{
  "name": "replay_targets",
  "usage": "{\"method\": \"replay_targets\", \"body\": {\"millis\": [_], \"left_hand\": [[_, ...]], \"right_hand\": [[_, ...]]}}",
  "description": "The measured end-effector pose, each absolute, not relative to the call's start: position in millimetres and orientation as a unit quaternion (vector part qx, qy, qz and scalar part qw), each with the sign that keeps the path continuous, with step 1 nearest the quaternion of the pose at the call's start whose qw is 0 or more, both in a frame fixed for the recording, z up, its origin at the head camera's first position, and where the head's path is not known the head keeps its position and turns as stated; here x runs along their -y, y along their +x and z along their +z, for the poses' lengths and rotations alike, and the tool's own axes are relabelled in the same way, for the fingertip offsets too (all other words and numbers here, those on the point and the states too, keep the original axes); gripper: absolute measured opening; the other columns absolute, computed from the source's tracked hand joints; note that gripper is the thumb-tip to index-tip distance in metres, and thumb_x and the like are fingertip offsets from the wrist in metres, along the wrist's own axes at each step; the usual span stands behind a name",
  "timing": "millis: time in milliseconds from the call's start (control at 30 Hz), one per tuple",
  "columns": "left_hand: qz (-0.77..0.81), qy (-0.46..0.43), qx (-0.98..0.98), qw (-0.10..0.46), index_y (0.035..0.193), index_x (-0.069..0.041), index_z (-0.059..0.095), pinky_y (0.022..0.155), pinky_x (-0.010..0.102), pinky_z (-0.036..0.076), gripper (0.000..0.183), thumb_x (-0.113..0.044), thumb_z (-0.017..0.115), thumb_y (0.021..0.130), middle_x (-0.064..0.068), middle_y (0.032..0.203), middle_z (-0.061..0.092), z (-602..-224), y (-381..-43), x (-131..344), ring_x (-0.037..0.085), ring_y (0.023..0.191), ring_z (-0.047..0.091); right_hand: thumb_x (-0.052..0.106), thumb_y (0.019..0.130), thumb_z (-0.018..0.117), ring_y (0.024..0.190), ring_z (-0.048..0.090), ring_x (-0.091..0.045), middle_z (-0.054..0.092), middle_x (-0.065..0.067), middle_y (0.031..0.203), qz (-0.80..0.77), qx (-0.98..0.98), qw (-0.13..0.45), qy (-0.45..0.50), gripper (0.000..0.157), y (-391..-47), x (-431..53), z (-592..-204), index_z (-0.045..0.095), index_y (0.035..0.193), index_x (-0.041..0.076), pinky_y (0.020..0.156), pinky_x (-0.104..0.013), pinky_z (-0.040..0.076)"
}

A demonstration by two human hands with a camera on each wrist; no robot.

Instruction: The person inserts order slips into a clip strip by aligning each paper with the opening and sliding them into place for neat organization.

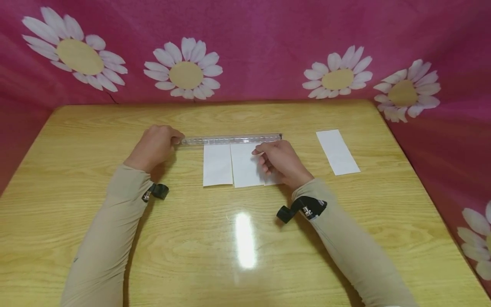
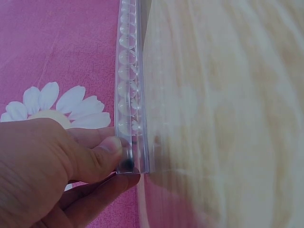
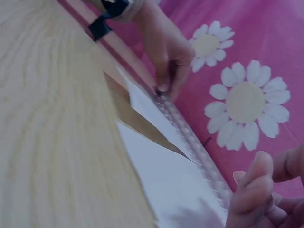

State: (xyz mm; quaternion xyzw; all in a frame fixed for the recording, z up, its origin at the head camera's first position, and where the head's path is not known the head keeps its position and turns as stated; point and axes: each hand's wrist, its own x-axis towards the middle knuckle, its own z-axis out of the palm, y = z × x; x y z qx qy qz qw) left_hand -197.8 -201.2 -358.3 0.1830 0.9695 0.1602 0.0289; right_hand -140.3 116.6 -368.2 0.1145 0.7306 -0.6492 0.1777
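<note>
A long clear plastic tube (image 1: 230, 140) with a row of clear round pieces inside lies crosswise on the table. My left hand (image 1: 155, 143) pinches its left end between thumb and fingers; in the left wrist view the thumb presses near a dark spot at that end of the tube (image 2: 128, 90). Along its near side lie white paper slips, one on the left (image 1: 217, 166), one in the middle (image 1: 245, 168) and one on the right (image 1: 271, 179), partly hidden by my right hand (image 1: 280, 161). That hand hovers over the slips, fingers loosely bent, with nothing visible in them.
Another white paper slip (image 1: 338, 152) lies apart at the right of the wooden table (image 1: 184, 238). Behind the table hangs a pink cloth (image 1: 261, 51) with white daisies. Black straps (image 1: 301, 209) hang at both wrists.
</note>
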Motion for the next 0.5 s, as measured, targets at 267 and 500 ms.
{"method": "replay_targets", "body": {"millis": [267, 500], "left_hand": [[0.158, 0.189, -0.969, 0.025, 0.119, 0.003, 0.076, 0.101, 0.053, 0.055, 0.034, 0.010, 0.055, 0.093, 0.024, 0.120, 0.075, -358.7, -198.3, 201.8, 0.038, 0.111, 0.069], [0.156, 0.193, -0.968, 0.021, 0.118, 0.002, 0.076, 0.101, 0.053, 0.055, 0.035, 0.011, 0.053, 0.093, 0.023, 0.118, 0.075, -360.2, -199.4, 202.5, 0.038, 0.109, 0.070]], "right_hand": [[0.018, 0.101, 0.058, 0.052, 0.049, -0.009, 0.056, 0.005, 0.062, -0.672, -0.714, 0.137, 0.141, 0.028, -148.9, -135.6, -358.5, 0.069, 0.112, -0.005, 0.050, -0.022, 0.043], [0.021, 0.102, 0.057, 0.058, 0.050, -0.010, 0.057, 0.004, 0.065, -0.637, -0.754, 0.104, 0.119, 0.030, -153.7, -154.2, -348.7, 0.069, 0.113, -0.004, 0.053, -0.022, 0.046]]}}
